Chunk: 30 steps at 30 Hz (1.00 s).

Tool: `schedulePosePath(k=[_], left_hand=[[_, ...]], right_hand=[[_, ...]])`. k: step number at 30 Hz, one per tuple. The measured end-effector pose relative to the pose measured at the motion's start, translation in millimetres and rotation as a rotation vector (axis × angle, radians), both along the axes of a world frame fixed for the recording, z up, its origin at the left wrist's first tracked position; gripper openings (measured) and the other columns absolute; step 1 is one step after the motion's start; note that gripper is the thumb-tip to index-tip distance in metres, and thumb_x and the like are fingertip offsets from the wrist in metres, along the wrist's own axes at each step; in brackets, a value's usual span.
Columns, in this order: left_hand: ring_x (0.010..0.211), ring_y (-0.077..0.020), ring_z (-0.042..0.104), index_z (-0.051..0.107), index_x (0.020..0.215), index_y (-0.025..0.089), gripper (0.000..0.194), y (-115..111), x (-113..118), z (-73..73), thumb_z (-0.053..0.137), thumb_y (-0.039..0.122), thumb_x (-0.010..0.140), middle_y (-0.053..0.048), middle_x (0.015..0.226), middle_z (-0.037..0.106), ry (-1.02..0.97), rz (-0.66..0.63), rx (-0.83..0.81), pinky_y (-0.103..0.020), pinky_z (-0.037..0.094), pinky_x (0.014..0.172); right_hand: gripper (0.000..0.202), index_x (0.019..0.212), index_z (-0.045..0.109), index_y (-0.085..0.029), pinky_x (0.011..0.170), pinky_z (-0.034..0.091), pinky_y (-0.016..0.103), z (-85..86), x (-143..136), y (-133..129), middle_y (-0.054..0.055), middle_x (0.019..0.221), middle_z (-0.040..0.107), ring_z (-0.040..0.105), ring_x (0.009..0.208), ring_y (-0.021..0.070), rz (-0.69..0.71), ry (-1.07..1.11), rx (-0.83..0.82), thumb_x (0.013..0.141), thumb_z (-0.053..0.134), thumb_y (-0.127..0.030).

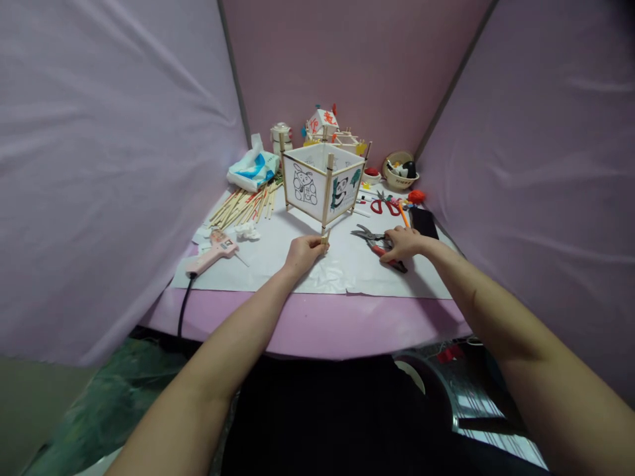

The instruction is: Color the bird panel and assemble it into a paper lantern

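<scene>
My left hand (303,254) is closed, pinching a short piece of wooden stick (325,238) just in front of the lantern's near foot. The lantern (306,188) stands upright on the white sheet, a frame of wooden sticks with white panels that bear a rabbit and a panda drawing. To the right, my right hand (404,243) has its fingers curled over the red handles of a pair of pliers (370,235). The pliers lie on the sheet with their jaws pointing left, and the hand partly hides them.
A pink hot glue gun (213,256) lies at left, near loose wooden sticks (243,203) and a tissue pack (253,166). Red-handled scissors (384,206), a black phone (424,223) and a bowl (401,177) are at right. A second lantern (323,122) stands behind.
</scene>
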<state>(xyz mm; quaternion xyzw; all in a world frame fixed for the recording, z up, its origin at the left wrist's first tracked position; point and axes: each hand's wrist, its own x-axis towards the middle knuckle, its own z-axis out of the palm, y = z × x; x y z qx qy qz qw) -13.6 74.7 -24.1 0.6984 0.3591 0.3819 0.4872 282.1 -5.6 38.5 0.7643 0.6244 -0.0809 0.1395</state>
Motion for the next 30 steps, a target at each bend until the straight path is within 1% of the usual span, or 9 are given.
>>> schedulePosePath(k=[3, 5, 8, 11, 16, 20, 25, 28, 30], left_hand=[[0.074, -0.0183, 0.065, 0.078, 0.083, 0.016, 0.022, -0.1, 0.7, -0.2, 0.067, 0.029, 0.069, -0.005, 0.08, 0.075, -0.005, 0.0, 0.005, -0.028, 0.048, 0.069], [0.073, -0.0183, 0.065, 0.078, 0.083, 0.016, 0.022, -0.5, 1.0, 0.2, 0.067, 0.03, 0.069, -0.005, 0.079, 0.075, -0.005, 0.001, 0.009, -0.028, 0.048, 0.069], [0.074, -0.0186, 0.065, 0.078, 0.083, 0.016, 0.022, -0.8, 1.4, 0.7, 0.067, 0.03, 0.07, -0.005, 0.079, 0.075, 0.002, 0.004, 0.017, -0.028, 0.049, 0.069], [0.075, -0.0187, 0.066, 0.079, 0.084, 0.016, 0.023, -0.5, 1.8, 0.3, 0.066, 0.03, 0.071, -0.004, 0.079, 0.075, 0.018, 0.01, 0.029, -0.028, 0.049, 0.07], [0.077, -0.019, 0.066, 0.079, 0.084, 0.016, 0.02, -2.9, 0.6, 1.2, 0.065, 0.027, 0.074, -0.003, 0.08, 0.075, 0.057, 0.043, 0.068, -0.028, 0.048, 0.072], [0.078, -0.0192, 0.067, 0.08, 0.086, 0.018, 0.018, -9.8, 0.9, 8.7, 0.066, 0.025, 0.078, -0.003, 0.082, 0.076, 0.096, 0.105, 0.114, -0.026, 0.045, 0.069], [0.081, -0.0203, 0.067, 0.079, 0.096, 0.019, 0.019, -21.9, 12.5, 19.7, 0.063, 0.024, 0.088, -0.006, 0.09, 0.077, 0.172, 0.251, 0.176, -0.028, 0.044, 0.074], [0.088, -0.0227, 0.067, 0.077, 0.103, 0.019, 0.021, -28.0, 18.9, 21.2, 0.06, 0.022, 0.091, -0.009, 0.098, 0.077, 0.237, 0.318, 0.188, -0.03, 0.044, 0.078], [0.091, -0.0236, 0.068, 0.076, 0.105, 0.02, 0.021, -30.5, 20.5, 20.2, 0.059, 0.02, 0.093, -0.011, 0.1, 0.076, 0.282, 0.342, 0.187, -0.031, 0.044, 0.081]], right_hand=[[0.059, 0.103, 0.064, -0.013, 0.083, 0.046, 0.041, -0.7, -15.7, -11.0, 0.021, 0.113, 0.06, 0.057, 0.103, 0.0376, 0.031, 0.008, 0.068, 0.068, 0.067, -0.06], [0.053, 0.101, 0.064, -0.012, 0.082, 0.044, 0.039, -2.0, -26.3, -20.0, 0.02, 0.107, 0.061, 0.057, 0.099, 0.035, 0.057, 0.036, 0.151, 0.071, 0.064, -0.055], [0.053, 0.112, 0.061, -0.011, 0.087, 0.043, 0.038, -1.2, -39.2, -32.1, 0.019, 0.111, 0.061, 0.055, 0.103, 0.0336, 0.109, 0.134, 0.296, 0.074, 0.062, -0.048], [0.061, 0.124, 0.056, -0.01, 0.092, 0.042, 0.037, 3.8, -49.2, -40.7, 0.018, 0.119, 0.059, 0.053, 0.109, 0.0334, 0.166, 0.228, 0.403, 0.071, 0.065, -0.04], [0.057, 0.122, 0.057, -0.011, 0.094, 0.042, 0.038, 8.9, -59.5, -52.6, 0.017, 0.118, 0.057, 0.052, 0.108, 0.0332, 0.209, 0.274, 0.437, 0.071, 0.065, -0.036], [0.057, 0.122, 0.057, -0.011, 0.096, 0.041, 0.039, 6.7, -65.5, -63.9, 0.017, 0.115, 0.057, 0.052, 0.109, 0.0333, 0.183, 0.3, 0.453, 0.071, 0.065, -0.035], [0.055, 0.121, 0.057, -0.011, 0.096, 0.042, 0.039, 4.1, -84.5, -74.3, 0.016, 0.113, 0.057, 0.052, 0.109, 0.0332, 0.088, 0.323, 0.492, 0.073, 0.063, -0.037], [0.057, 0.122, 0.056, -0.012, 0.097, 0.042, 0.038, 3.5, -99.9, -76.3, 0.016, 0.115, 0.057, 0.053, 0.11, 0.0331, 0.019, 0.317, 0.499, 0.072, 0.065, -0.036], [0.055, 0.122, 0.054, -0.013, 0.093, 0.043, 0.036, 4.1, -110.4, -75.8, 0.016, 0.116, 0.059, 0.056, 0.109, 0.0322, -0.022, 0.327, 0.473, 0.073, 0.065, -0.036]])
